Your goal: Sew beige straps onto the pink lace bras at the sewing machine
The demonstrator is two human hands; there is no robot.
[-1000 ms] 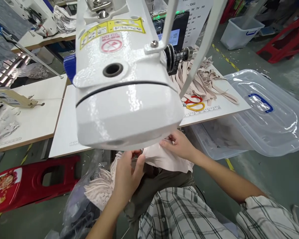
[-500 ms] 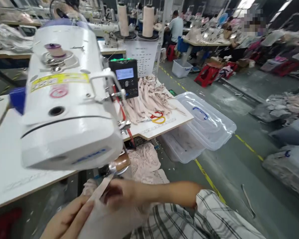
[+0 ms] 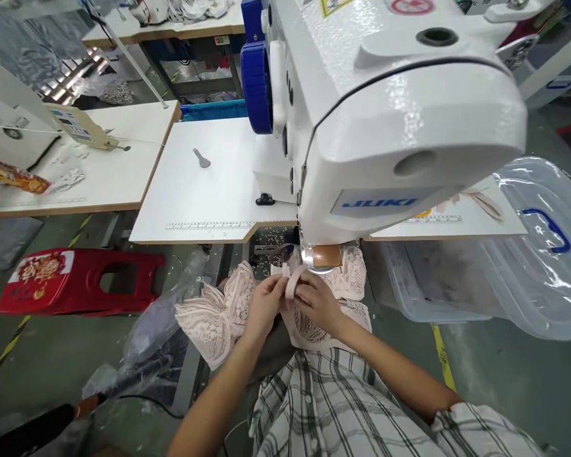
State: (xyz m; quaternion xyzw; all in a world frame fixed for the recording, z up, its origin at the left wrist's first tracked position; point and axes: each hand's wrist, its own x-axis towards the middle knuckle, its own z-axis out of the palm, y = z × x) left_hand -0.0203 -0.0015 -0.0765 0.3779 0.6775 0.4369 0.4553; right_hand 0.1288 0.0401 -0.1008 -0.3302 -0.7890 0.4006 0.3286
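Observation:
Just below the sewing machine [image 3: 409,127], my left hand [image 3: 265,303] pinches one part of a pale pink fabric strip [image 3: 292,283]. The strip curves in a loop between both hands, and my right hand [image 3: 320,303] has its fingers closed on the other side. Pale pink lace bra cups [image 3: 240,295] hang to the left of my left hand. More lace fabric [image 3: 354,320] lies under and right of my right hand. The needle area is partly hidden behind the machine head.
The white machine table [image 3: 209,190] extends left, with a small grey tool [image 3: 201,158] on it. A red stool [image 3: 85,282] stands at left. On the right is a clear plastic box [image 3: 423,285] with its lid [image 3: 552,273] askew.
My view has swung left and down, so the machine now appears to the right. The hands have come close together, with the strip looped between them.

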